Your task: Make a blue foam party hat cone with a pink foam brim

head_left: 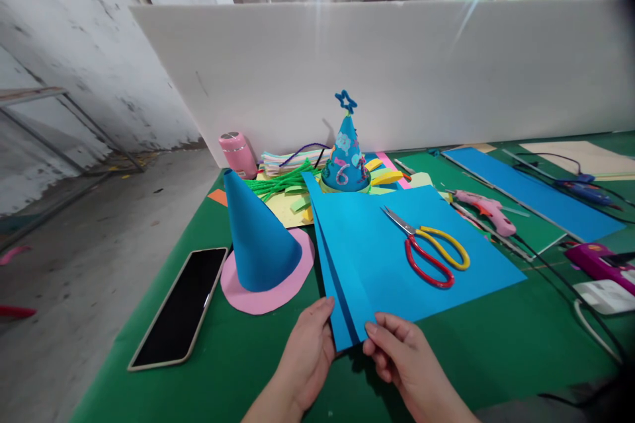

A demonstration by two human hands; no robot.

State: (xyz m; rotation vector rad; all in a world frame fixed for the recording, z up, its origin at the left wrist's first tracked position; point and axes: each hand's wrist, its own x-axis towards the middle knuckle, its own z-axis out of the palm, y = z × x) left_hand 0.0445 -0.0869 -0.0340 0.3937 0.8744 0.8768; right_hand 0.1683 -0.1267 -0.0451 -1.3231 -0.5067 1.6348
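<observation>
A stack of blue paper sheets (391,258) lies on the green table (248,357), with red-and-yellow scissors (431,252) resting on top. My left hand (307,350) touches the near left corner of the stack, fingertips against its edge. My right hand (401,357) pinches the near corner of the sheets, fingers curled over it. To the left stands a plain blue cone hat on a pink round brim (260,244).
A dark phone (181,307) lies at the left. A decorated blue cone with a star (346,155), pipe cleaners, paper strips and a pink bottle (238,153) sit at the back. A pink glue gun (483,208), cables and more blue sheets (536,193) occupy the right. A white board (397,73) stands behind.
</observation>
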